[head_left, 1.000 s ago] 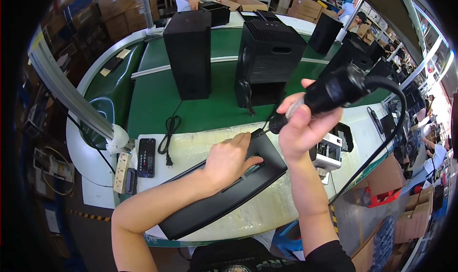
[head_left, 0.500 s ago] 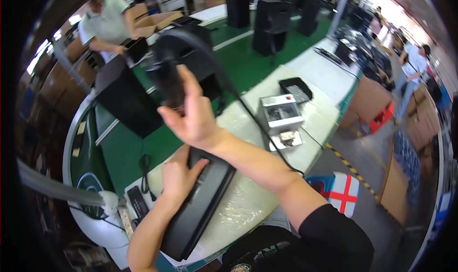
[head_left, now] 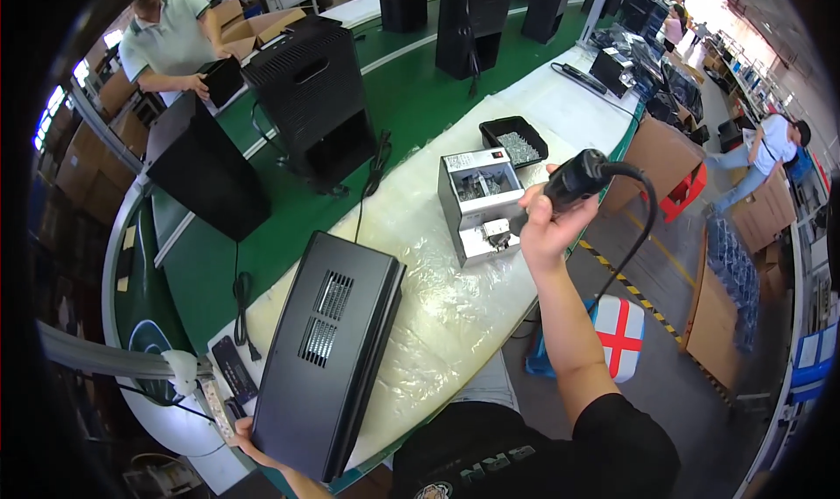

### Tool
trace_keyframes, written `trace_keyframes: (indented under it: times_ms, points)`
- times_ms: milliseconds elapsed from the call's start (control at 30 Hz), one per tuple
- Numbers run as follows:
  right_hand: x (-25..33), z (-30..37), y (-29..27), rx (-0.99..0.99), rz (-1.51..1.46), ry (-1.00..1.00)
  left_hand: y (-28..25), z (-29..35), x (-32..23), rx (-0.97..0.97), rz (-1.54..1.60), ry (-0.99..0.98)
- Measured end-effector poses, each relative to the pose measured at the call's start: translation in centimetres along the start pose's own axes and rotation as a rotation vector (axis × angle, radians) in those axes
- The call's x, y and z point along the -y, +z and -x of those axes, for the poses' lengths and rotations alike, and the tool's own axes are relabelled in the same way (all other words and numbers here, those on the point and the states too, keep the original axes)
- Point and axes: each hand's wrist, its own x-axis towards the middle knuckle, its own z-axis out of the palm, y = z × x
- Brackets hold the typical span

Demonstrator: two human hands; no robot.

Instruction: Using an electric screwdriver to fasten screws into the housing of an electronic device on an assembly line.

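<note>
In my right hand [head_left: 551, 237] is a black corded electric screwdriver [head_left: 573, 181], with the fingers closed round its body. Its lower end is at the front of a grey screw feeder [head_left: 479, 203]; whether the tip touches a screw there is hidden. A long black housing [head_left: 293, 403] with two slotted vents lies on the bench to the left. My left hand [head_left: 248, 439] is closed on the near left edge of this housing, partly hidden by it. Behind the feeder, a black tray [head_left: 514, 139] holds many small screws.
Clear plastic film covers the pale bench [head_left: 429, 324]. A black remote-like bar [head_left: 233, 368] and a coiled cord [head_left: 242, 307] lie left of the housing. Beyond, black cabinets [head_left: 315, 97] stand on a green conveyor [head_left: 394, 79]. A co-worker [head_left: 166, 40] handles a black part at far left.
My right hand has carried the screwdriver from above the housing rightward to the screw feeder. My left hand has moved to the housing's near edge, and the housing's vented face now turns up more.
</note>
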Motion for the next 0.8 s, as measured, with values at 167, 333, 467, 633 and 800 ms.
trace_keyframes:
  times_ms: [167, 333, 467, 633, 800]
  points:
    - [-2.8, 2.7, -0.3, 0.202, -0.027, 0.084, 6.3, -1.5, -11.5, -0.073, -0.298, -0.016]
    - [3.3, 1.0, 1.1, 0.186, -0.110, 0.169, 15.4, -5.9, -21.9, 0.478, -0.686, 0.218]
    - [9.3, -7.6, 2.5, 0.003, -0.032, -0.026, 26.9, -7.6, -23.9, 1.130, -0.884, 0.132]
    - [17.0, -16.3, 8.3, -0.008, -0.416, 0.042, 31.0, -9.8, -21.7, 1.784, -0.679, 0.404]
    - [22.0, -19.0, 10.4, 0.128, -0.310, -0.113, 35.4, -8.2, -21.2, 1.756, -0.816, 0.184]
